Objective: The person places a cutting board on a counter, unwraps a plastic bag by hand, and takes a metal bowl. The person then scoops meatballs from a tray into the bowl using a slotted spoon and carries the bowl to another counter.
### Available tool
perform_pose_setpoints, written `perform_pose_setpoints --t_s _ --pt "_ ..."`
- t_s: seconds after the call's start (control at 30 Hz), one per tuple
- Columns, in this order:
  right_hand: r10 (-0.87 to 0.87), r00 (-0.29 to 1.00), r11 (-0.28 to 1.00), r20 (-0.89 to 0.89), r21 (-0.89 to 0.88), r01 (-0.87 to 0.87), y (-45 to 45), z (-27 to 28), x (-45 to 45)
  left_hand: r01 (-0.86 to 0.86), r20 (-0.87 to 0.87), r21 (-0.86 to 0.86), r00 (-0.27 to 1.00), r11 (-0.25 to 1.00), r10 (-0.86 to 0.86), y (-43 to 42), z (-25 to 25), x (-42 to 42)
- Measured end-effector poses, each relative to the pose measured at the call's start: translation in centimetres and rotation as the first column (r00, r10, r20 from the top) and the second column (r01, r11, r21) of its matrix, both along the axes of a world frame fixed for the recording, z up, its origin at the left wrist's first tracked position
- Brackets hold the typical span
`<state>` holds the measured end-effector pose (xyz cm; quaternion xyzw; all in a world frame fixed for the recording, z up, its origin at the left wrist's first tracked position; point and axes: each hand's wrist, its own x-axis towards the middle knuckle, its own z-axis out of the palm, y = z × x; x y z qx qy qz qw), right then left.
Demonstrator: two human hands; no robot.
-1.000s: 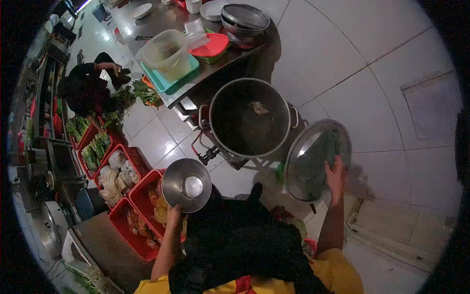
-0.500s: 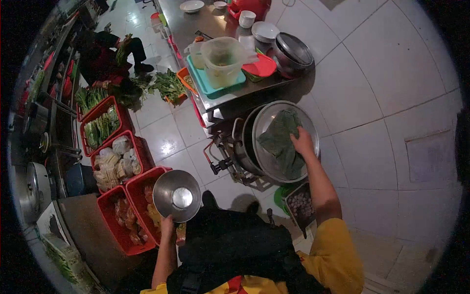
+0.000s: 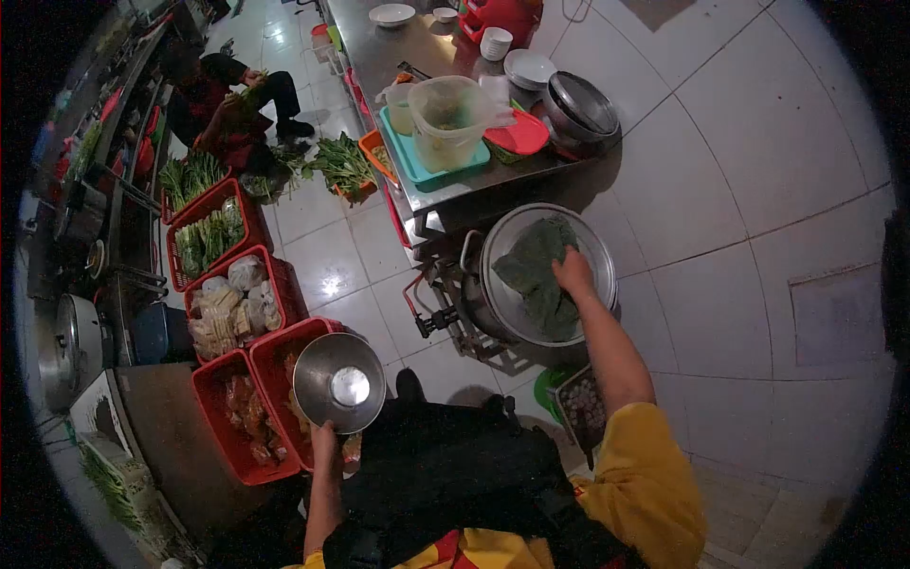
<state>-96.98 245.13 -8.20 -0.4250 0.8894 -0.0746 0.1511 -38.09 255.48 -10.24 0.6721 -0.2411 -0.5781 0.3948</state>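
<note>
My left hand [image 3: 325,442] is closed on the near rim of a steel bowl [image 3: 317,377], which is bare inside apart from a bright reflection. My right hand [image 3: 572,272] grips a dark green cloth [image 3: 536,275] bunched over the middle of a large round metal lid [image 3: 590,248]. Whether a lid handle lies under the cloth is hidden. The lid sits over a big metal pot [image 3: 482,305] on a burner stand [image 3: 453,327], covering its opening.
A steel table [image 3: 365,47] bears a turquoise tray [image 3: 427,175], a plastic tub [image 3: 450,123] and several dishes. Red crates [image 3: 237,417] of food line the left. A container of round pieces [image 3: 585,403] sits below the pot. Another person [image 3: 223,100] handles greens at upper left.
The lid and cloth have moved left and over the pot under my right hand, hiding the opening that showed beside the lid. The bowl stays in my left hand.
</note>
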Motion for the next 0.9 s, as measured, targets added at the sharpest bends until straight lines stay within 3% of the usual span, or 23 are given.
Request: perform_pose_setpoints --t_s 0.03,0.1,0.17,0.23,0.27,0.37,0.47,0.53,0.6,0.67,0.73,0.8,0.87,0.9 --pt "-0.010 1.000 0.999 -0.026 0.034 0.011 0.0 -0.1 0.1 -0.003 0.005 -0.003 1.000 1.000 0.003 -0.1 1.1 -0.3" --pt "-0.023 1.000 0.998 -0.014 0.065 0.024 0.1 0.0 0.3 0.144 0.044 0.128 0.988 0.981 -0.151 -0.6 4.5 -1.3" --pt "0.015 1.000 0.999 0.019 0.033 -0.016 -0.3 0.7 0.9 0.119 0.084 0.195 0.987 0.974 -0.137 0.4 2.0 -0.5" --pt "0.074 0.994 0.997 0.078 0.004 -0.074 -0.4 -1.8 -0.7 0.184 0.112 0.270 0.969 0.945 -0.221 -0.1 4.1 -1.4" --pt "0.044 0.996 0.999 0.074 0.020 -0.046 -0.4 0.7 1.0 0.190 0.119 0.282 0.966 0.940 -0.231 -0.2 4.4 -1.6" --pt "0.070 0.997 0.997 0.014 -0.043 -0.069 0.0 -1.8 -0.3 0.190 0.077 0.217 0.975 0.958 -0.210 0.7 0.1 -0.4" --pt "0.081 0.990 0.988 0.115 -0.140 -0.064 0.7 -3.1 -1.2 0.147 0.015 0.168 0.988 0.975 -0.151 2.1 -7.1 1.6" --pt "0.103 0.995 0.977 -0.011 -0.185 -0.103 1.3 -4.5 -1.7 0.127 -0.027 0.159 0.992 0.979 -0.124 2.3 -9.3 2.1" --pt "0.076 0.997 0.967 0.031 -0.245 -0.067 2.5 -3.0 -1.3 0.201 -0.094 0.147 0.978 0.969 -0.188 0.8 -4.7 0.9" --pt "0.012 0.997 0.957 0.071 -0.288 0.009 5.3 -0.6 0.1 0.320 0.108 0.114 0.937 0.940 -0.332 -0.3 -0.4 -0.5" --pt "-0.003 0.967 0.874 -0.255 -0.471 -0.121 9.4 1.9 2.1 0.494 0.134 0.095 0.854 0.864 -0.503 -0.8 -3.0 1.6" --pt "-0.057 0.971 0.829 -0.231 -0.553 -0.082 14.3 4.5 4.5 0.557 0.117 0.115 0.815 0.823 -0.568 -1.9 -5.0 2.3" --pt "-0.167 0.977 0.831 -0.134 -0.552 0.066 20.2 2.1 5.1 0.613 0.110 0.121 0.773 0.780 -0.625 -3.4 -6.6 2.3" --pt "-0.229 0.968 0.874 -0.106 -0.459 0.157 23.4 1.4 5.9 0.640 0.109 0.123 0.751 0.759 -0.651 -4.1 -7.4 2.0"
